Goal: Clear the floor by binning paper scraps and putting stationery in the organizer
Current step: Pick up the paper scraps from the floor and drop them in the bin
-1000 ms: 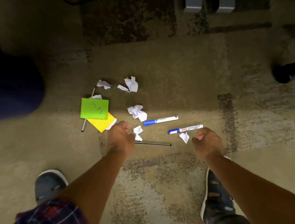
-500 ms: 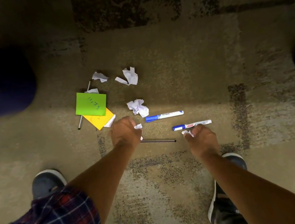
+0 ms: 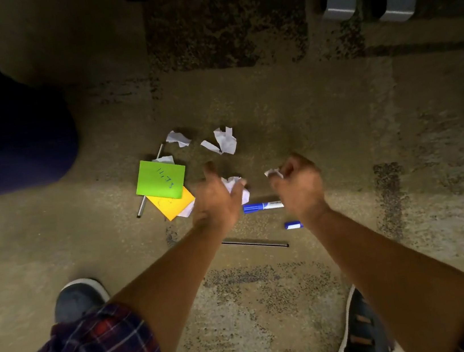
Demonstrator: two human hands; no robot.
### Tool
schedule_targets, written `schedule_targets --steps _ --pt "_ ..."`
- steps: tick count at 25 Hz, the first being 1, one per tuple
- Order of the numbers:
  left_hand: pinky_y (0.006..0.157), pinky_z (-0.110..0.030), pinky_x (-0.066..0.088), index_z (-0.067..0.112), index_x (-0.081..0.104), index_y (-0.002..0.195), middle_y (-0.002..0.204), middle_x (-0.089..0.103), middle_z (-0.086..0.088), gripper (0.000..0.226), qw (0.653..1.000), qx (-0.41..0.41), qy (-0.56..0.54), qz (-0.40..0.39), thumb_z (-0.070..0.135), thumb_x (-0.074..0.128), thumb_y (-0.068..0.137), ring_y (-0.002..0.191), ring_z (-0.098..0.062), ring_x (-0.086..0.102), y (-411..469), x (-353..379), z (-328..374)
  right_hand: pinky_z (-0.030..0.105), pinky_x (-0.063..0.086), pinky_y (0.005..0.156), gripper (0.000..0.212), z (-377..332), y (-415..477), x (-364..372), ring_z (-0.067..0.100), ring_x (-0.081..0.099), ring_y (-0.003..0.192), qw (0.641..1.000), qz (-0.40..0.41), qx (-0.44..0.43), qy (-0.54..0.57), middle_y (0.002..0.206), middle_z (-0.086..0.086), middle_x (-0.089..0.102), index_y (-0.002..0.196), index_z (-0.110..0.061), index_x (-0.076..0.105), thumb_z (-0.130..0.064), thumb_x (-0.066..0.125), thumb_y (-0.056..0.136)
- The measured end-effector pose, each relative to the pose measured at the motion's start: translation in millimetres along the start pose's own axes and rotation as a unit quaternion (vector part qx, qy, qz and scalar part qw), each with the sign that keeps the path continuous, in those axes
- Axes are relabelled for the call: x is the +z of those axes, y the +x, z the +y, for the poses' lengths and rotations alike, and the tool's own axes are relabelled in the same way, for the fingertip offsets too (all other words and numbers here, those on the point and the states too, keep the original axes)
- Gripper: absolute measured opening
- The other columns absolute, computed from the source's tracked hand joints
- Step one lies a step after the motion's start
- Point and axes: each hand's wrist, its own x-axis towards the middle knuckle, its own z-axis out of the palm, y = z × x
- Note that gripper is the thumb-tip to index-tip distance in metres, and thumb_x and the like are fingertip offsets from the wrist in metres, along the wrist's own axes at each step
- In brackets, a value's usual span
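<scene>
A small white paper scrap (image 3: 272, 173) is pinched in the grip of the right hand (image 3: 297, 184), whose fingers are curled shut around it above the floor (image 3: 300, 285). The left hand (image 3: 216, 202) is half open, its fingers spread over a crumpled paper ball (image 3: 233, 186); whether that ball is already held or only reached for cannot be told, since the hand hides part of it.

Just beyond the hands, two more crumpled scraps lie on the carpet: a larger one (image 3: 224, 141) and a smaller one (image 3: 177, 138) to its left. Beside them a green sticky note (image 3: 160, 179) is stacked over a yellow sticky note (image 3: 173, 205), with a silver pen (image 3: 142, 207) lying partly beneath them. Between the wrists a blue marker (image 3: 262, 206) is seen, a second blue marker (image 3: 293, 225) is mostly covered by the right forearm, and a thin black stick (image 3: 255, 244) lies nearer the feet. Neither bin nor organizer can be identified with certainty.

The scraps are judged to be very light and soft; they will crush rather than resist, so a loose pinch anywhere on the crumpled bulk should serve, and several could be gathered into one hand. The markers and pen are stiff and smooth and may roll; they are best taken across the middle of the barrel. The thin stick lies flat and will likely need to be lifted by one end.
</scene>
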Motion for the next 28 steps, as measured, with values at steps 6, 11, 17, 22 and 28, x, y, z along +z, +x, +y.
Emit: schedule_targets --steps 6,11,17,22,28 --pt "0.098 -0.046 0.055 0.017 0.034 0.150 0.139 0.047 -0.021 0.079 0.961 0.052 0.264 -0.067 0.044 0.076 0.089 0.118 -0.036 0.060 11 8 2 0.034 0.056 0.089 0.043 -40 51 8 0.025 0.071 0.095 0.991 -0.083 -0.102 -0.021 0.103 0.000 0.072 0.111 -0.028 0.072 -0.001 0.049 0.089" --pt "0.090 -0.047 0.054 0.018 0.057 0.140 0.124 0.064 -0.018 0.037 0.972 0.135 0.169 -0.096 0.022 0.051 0.104 0.110 -0.041 0.066 12 10 -19 0.034 0.045 0.095 0.019 -62 66 27 0.034 0.064 0.110 0.971 -0.076 -0.180 -0.137 0.111 0.021 0.070 0.103 -0.002 0.075 -0.011 0.061 0.095" --pt "0.080 -0.043 0.048 0.014 0.067 0.127 0.106 0.075 -0.018 0.031 0.998 0.053 0.032 0.012 0.017 0.055 0.099 0.099 -0.042 0.068 17 -9 -49 0.042 0.048 0.100 0.044 -86 52 71 0.037 0.058 0.115 0.960 -0.087 -0.221 -0.149 0.126 0.023 0.057 0.119 -0.001 0.063 -0.025 0.079 0.086" --pt "0.054 -0.033 0.031 0.018 0.037 0.062 0.052 0.043 0.006 0.051 0.974 -0.101 -0.186 0.077 0.041 0.060 0.102 0.051 -0.019 0.039 14 -28 -60 0.041 0.052 0.094 0.021 -89 49 91 0.038 0.057 0.113 0.928 -0.081 -0.282 -0.229 0.117 0.023 0.063 0.107 -0.007 0.070 -0.002 0.064 0.087" --pt "0.039 -0.018 0.027 0.016 0.043 0.068 0.056 0.041 0.004 0.038 0.933 -0.150 -0.323 0.040 0.005 0.076 0.084 0.042 -0.005 0.029 -5 -62 -69 0.030 0.057 0.073 0.024 -80 28 71 0.023 0.071 0.074 0.981 -0.121 -0.085 -0.128 0.089 0.011 0.078 0.088 -0.017 0.077 0.003 0.066 0.081"
